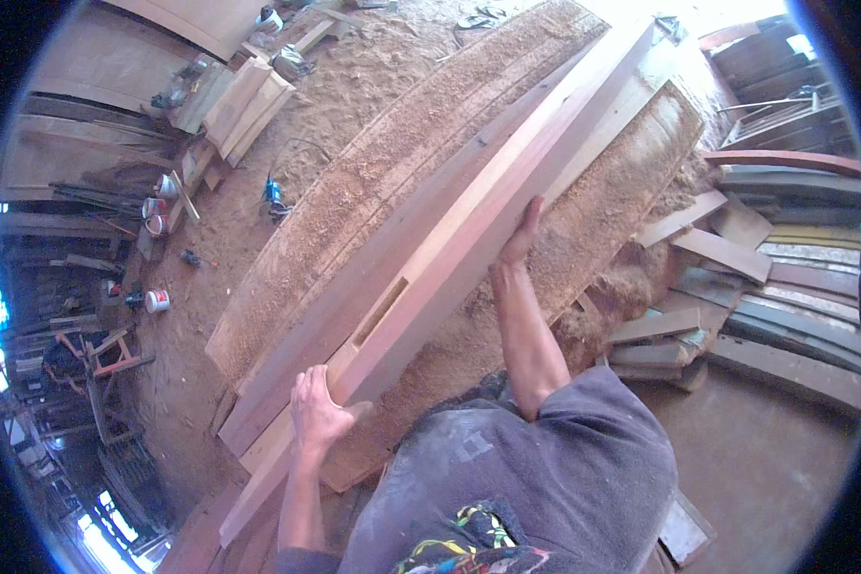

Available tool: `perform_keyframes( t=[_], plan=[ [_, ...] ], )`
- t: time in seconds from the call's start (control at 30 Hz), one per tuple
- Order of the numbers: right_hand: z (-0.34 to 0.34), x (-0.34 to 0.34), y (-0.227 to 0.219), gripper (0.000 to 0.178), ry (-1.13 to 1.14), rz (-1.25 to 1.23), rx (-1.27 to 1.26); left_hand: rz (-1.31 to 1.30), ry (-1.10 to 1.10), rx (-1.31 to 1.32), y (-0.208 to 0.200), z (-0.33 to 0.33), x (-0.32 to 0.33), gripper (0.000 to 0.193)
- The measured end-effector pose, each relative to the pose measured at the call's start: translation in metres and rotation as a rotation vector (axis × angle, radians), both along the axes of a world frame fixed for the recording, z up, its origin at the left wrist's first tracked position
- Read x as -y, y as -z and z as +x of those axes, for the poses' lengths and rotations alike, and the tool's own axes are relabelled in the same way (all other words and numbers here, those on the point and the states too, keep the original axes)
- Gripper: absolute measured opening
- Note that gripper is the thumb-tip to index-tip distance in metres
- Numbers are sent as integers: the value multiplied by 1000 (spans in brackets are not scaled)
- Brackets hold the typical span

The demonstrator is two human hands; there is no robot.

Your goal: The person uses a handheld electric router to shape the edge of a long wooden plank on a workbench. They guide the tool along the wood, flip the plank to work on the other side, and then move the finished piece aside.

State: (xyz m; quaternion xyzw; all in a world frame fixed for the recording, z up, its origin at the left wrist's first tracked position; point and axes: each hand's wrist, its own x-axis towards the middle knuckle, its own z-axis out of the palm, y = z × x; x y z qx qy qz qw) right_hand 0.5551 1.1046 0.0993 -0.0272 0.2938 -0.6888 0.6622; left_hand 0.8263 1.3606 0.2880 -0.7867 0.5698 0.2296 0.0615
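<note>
A long wooden beam (507, 196) stands on edge, running diagonally from the lower left to the far upper right. A narrow rectangular mortise (381, 312) is cut into its pale top edge. My left hand (320, 409) grips the beam near its lower end, fingers over the top edge and thumb on the near side. Farther along, my right hand (519, 241) holds the near face of the beam; some of its fingers are hidden. Beside the beam on the far side lies a flat reddish board (392, 251).
Sawdust-covered planks (373, 177) lie under and beside the beam. At left on the dusty floor are a blue power tool (275, 194) and several buckets (157, 300). Stacked boards (794, 297) crowd the right, with offcuts (684, 218) nearer the beam.
</note>
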Motion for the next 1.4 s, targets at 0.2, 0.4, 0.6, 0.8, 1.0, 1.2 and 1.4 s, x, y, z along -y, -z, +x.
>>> perform_keyframes(
  t=[0.2,0.4,0.6,0.8,1.0,1.2,1.4],
  plan=[
    [-37,9,-2,95,-294,318,-638,-117,126,149,34,13,42,71],
    [-61,1,-8,83,-354,235,-1104,-374,87,145,100,11,40,64],
    [-38,-3,-37,81,-5,-264,-1825,-378,-4,87,118,14,23,99],
    [-20,-26,-62,99,-715,-918,-2145,-329,-104,190,109,9,-15,115],
    [-16,-37,-56,104,-791,-1017,-2236,-334,-178,188,108,-1,-36,103],
    [-23,-55,-52,91,-603,-1053,-2259,-467,-194,46,113,-10,-40,96],
    [-37,-16,-41,51,-606,-1254,-2270,-564,-265,77,137,-7,-80,79]
  ],
)
